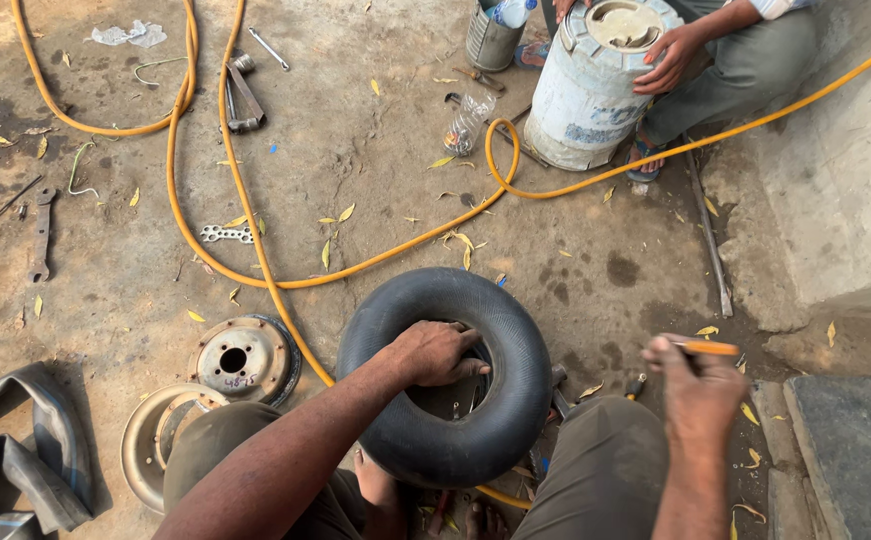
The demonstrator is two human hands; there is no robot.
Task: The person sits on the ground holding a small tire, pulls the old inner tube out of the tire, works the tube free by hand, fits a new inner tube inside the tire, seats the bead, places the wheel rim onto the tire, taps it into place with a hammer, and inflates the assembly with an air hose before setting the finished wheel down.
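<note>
Both hands: left (435,352) grips inner tube's (515,400) inner edge, right (697,385) lifts orange pen (707,348).

light: soft, even daylight, fairly bright | shadows: weak, diffuse, no hard edges | glare: none | focus: sharp on ground, slight blur on right hand (697,385) | edges: mild wide-angle bending
</note>
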